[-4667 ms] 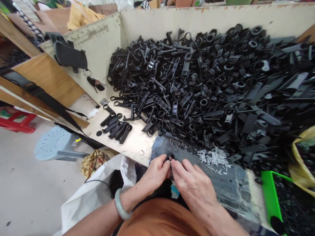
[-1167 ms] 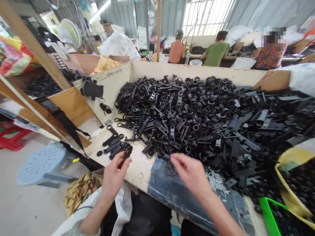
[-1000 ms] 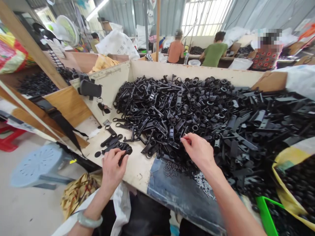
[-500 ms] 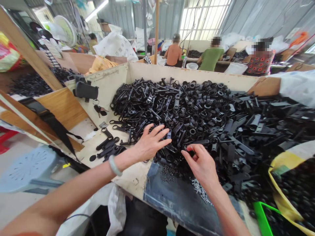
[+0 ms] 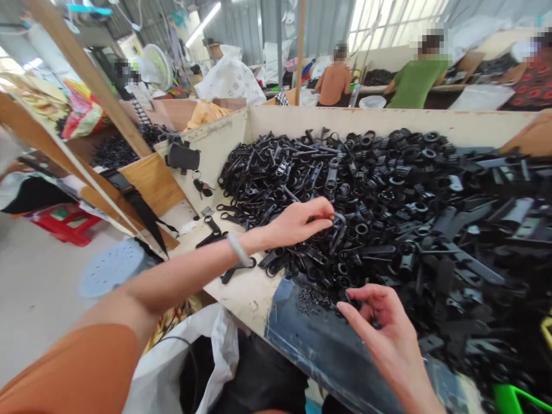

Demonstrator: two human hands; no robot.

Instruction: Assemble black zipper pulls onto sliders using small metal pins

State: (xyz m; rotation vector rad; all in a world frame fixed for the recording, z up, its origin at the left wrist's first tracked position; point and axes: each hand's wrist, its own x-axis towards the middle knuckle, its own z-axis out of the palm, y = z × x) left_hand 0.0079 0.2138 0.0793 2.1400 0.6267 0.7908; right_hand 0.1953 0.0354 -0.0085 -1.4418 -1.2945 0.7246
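Note:
My left hand (image 5: 304,222), a pale bangle (image 5: 240,249) on its wrist, reaches over the heap of black plastic parts (image 5: 379,215). Its thumb and fingers pinch the end of a black looped plastic part (image 5: 340,229) at the heap's surface. Lower and to the right, my right hand (image 5: 383,325) is held with thumb and index fingertips close together. Something small and dark shows between them, too small to name. Just left of the right hand lies a patch of small dark screws (image 5: 314,300) on a dark blue mat (image 5: 302,333).
Keys (image 5: 202,187) hang on the bin's left wall below a black holder (image 5: 183,156). A few loose black arms (image 5: 233,270) lie on the pale board. A green tray (image 5: 511,399) stands at the lower right. Other people sit working beyond the back wall.
My left hand has gone from spread fingers to a pinch on a black looped part. My right hand has moved down, nearer the mat. The view has swung left.

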